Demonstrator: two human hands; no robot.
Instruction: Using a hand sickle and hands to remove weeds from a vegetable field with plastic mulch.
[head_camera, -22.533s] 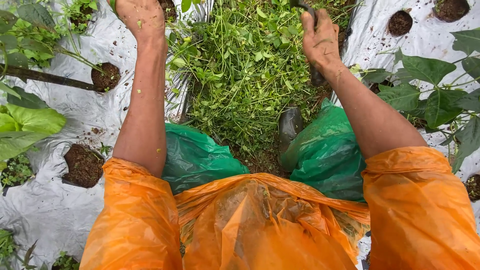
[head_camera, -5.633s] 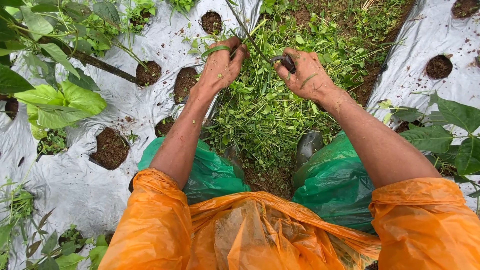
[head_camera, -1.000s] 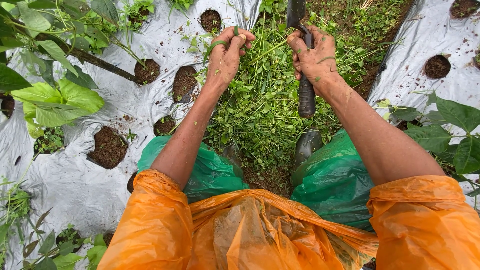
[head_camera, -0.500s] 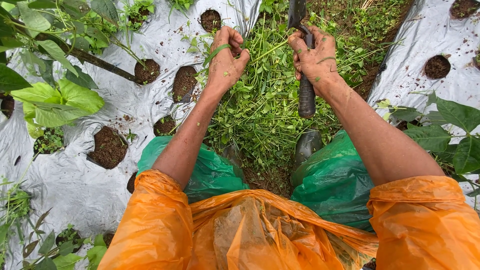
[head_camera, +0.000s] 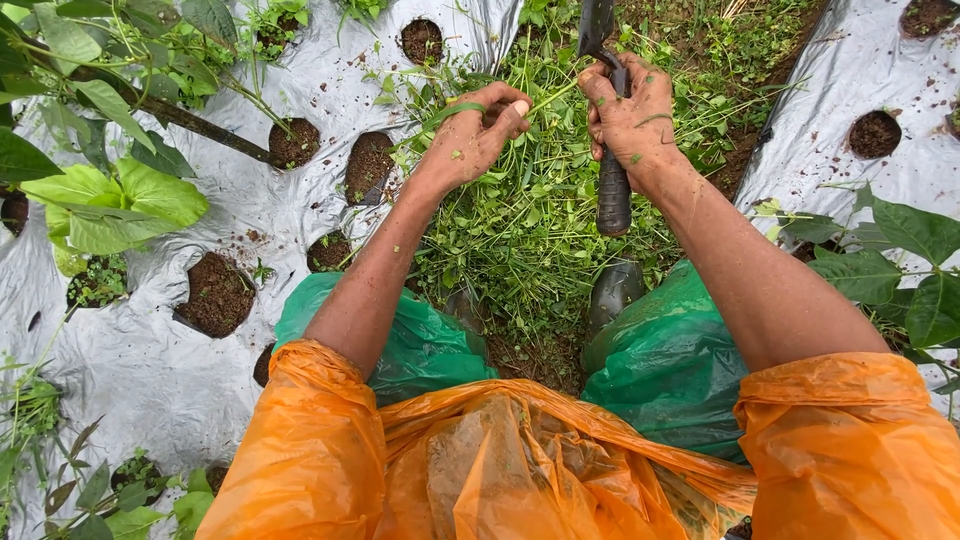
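Observation:
My left hand (head_camera: 478, 132) is closed around a bunch of green weed stems (head_camera: 452, 108) above the weedy furrow. My right hand (head_camera: 632, 112) grips the black handle of a knife-like cutting tool (head_camera: 612, 190), its dark blade (head_camera: 596, 25) pointing up and away from me. A thin green stem runs between the two hands. Both hands are soiled and flecked with bits of leaf. Orange plastic sleeves (head_camera: 310, 440) cover my upper arms.
Cut green weeds (head_camera: 530, 230) fill the furrow between two beds under silver plastic mulch (head_camera: 150, 370), which has round soil holes (head_camera: 215, 295). Leafy plants (head_camera: 110, 195) stand at left and right (head_camera: 900, 270). Green plastic (head_camera: 670, 350) wraps my legs above dark boots (head_camera: 612, 290).
My left hand has shifted slightly lower and to the right with the stems. My right hand and the tool have stayed almost where they were.

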